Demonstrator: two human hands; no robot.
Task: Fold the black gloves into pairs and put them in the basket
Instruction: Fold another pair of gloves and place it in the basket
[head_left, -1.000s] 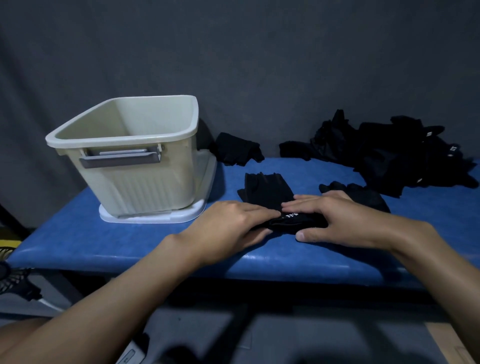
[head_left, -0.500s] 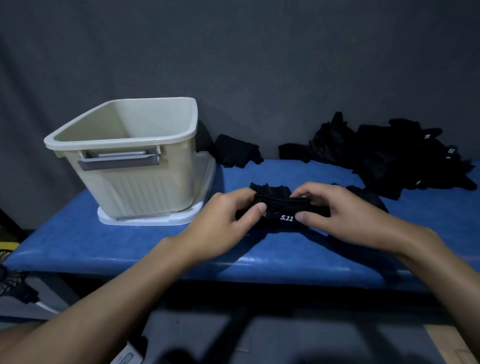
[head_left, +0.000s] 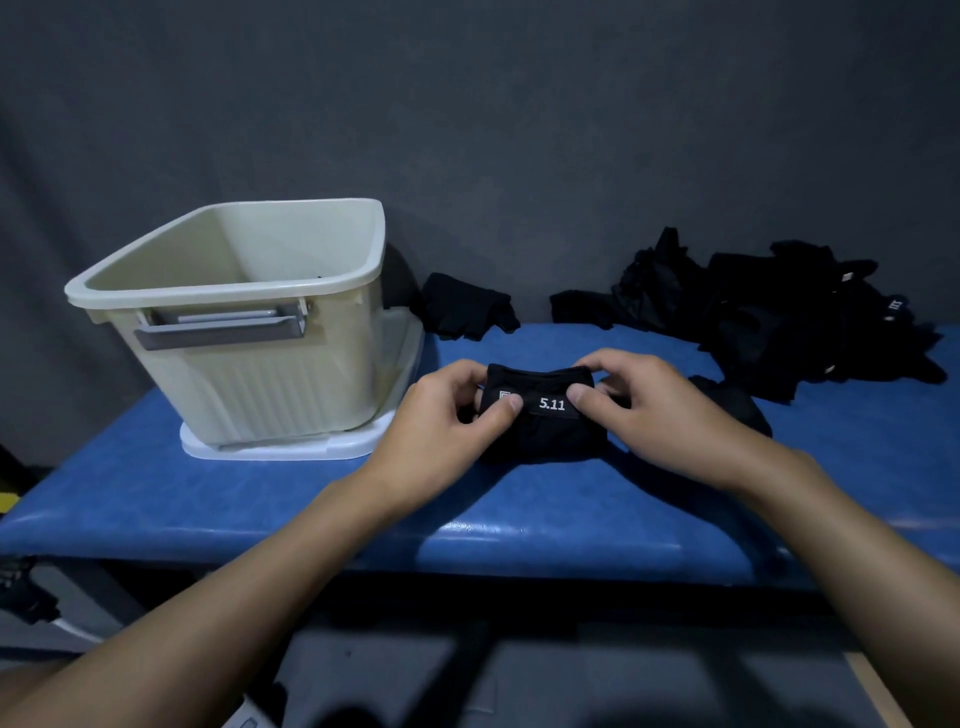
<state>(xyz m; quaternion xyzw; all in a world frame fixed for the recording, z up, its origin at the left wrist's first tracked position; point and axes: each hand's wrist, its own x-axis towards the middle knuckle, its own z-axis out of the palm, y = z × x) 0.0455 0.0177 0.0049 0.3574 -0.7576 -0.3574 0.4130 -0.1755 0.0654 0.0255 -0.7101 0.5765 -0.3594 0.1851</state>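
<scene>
Head cam: vs 1 s ago, no longer pressed flat; now rolled into glove bundle (head_left: 540, 434), 5.11 tag up, pinched by left hand (head_left: 447, 415) & right hand (head_left: 660, 410), low over table (head_left: 260, 499), right of basket (head_left: 228, 280). Prob. pair folded; basket next.

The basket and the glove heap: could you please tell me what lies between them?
In the head view, a lone black glove lies beside the basket; nearer, the left hand and right hand hold a folded pair.
</scene>
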